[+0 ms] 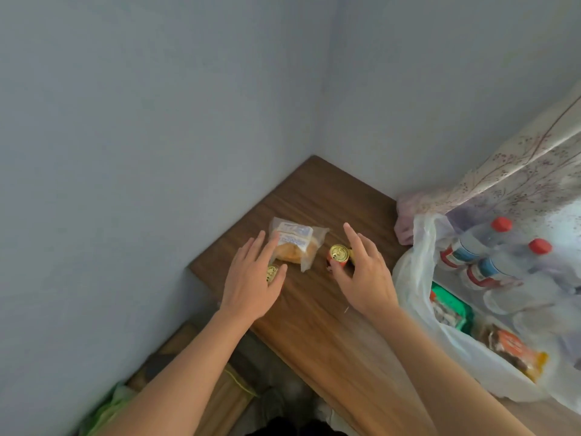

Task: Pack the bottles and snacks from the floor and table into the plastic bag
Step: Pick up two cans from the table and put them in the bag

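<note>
Head view: two bare hands reach over a wooden table (330,328) set in a wall corner. Left hand (251,278), fingers straight and spread, hovers over the left can (272,273). The right hand (366,272), wide open, brackets the right can (339,255) between thumb and fingers. Both cans stand upright, gold tops up. At 12 o'clock from the left hand a wrapped bun (295,247) lies flat. At 3 o'clock the plastic bag (415,278) gapes, holding snack packets (509,347) and red-capped bottles (490,247), caps toward 2 o'clock.
</note>
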Action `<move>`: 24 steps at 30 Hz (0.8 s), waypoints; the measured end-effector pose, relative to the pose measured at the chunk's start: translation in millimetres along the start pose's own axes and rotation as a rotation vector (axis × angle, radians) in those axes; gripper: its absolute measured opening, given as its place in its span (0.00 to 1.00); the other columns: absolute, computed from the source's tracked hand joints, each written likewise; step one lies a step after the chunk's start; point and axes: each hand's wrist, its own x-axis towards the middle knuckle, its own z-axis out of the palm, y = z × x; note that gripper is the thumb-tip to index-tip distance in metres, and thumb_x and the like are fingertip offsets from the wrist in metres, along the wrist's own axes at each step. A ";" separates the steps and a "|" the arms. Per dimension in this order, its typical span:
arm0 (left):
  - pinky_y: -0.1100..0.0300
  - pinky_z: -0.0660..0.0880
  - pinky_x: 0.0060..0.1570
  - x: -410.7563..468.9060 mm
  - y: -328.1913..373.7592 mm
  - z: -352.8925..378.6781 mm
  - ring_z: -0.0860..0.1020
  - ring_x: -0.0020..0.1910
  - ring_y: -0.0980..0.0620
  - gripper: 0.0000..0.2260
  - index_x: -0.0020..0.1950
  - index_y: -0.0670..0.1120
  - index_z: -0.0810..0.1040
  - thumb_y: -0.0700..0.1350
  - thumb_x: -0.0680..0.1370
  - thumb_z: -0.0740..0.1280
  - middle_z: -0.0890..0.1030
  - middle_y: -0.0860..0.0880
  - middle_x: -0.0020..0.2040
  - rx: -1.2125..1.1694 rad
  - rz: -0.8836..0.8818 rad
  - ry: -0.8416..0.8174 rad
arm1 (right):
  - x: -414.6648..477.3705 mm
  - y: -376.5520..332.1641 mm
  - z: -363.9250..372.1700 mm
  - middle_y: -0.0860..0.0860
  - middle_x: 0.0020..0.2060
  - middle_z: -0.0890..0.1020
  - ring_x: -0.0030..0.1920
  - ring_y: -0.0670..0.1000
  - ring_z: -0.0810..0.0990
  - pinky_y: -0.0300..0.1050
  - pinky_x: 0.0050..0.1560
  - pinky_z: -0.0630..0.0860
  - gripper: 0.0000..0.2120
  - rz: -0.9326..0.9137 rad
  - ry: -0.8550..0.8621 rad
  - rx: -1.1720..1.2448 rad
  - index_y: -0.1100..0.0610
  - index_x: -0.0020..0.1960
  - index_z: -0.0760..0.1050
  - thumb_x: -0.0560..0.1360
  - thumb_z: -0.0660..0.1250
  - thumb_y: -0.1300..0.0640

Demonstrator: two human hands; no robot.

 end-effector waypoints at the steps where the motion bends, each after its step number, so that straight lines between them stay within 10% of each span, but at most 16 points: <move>1: 0.48 0.57 0.78 1.4 -2.6 7.8 0.57 0.81 0.45 0.30 0.83 0.57 0.55 0.62 0.83 0.58 0.59 0.49 0.83 -0.004 0.007 0.001 | 3.4 3.6 6.4 0.48 0.81 0.61 0.74 0.52 0.70 0.60 0.75 0.68 0.35 0.013 0.011 0.015 0.36 0.81 0.50 0.81 0.65 0.40; 24: 0.60 0.75 0.67 -25.7 -48.1 140.0 0.72 0.72 0.52 0.21 0.75 0.50 0.72 0.48 0.81 0.68 0.74 0.46 0.73 -0.393 -0.154 0.239 | 43.2 76.1 125.5 0.52 0.79 0.64 0.74 0.54 0.70 0.47 0.67 0.72 0.25 0.062 0.188 0.111 0.48 0.76 0.69 0.80 0.70 0.51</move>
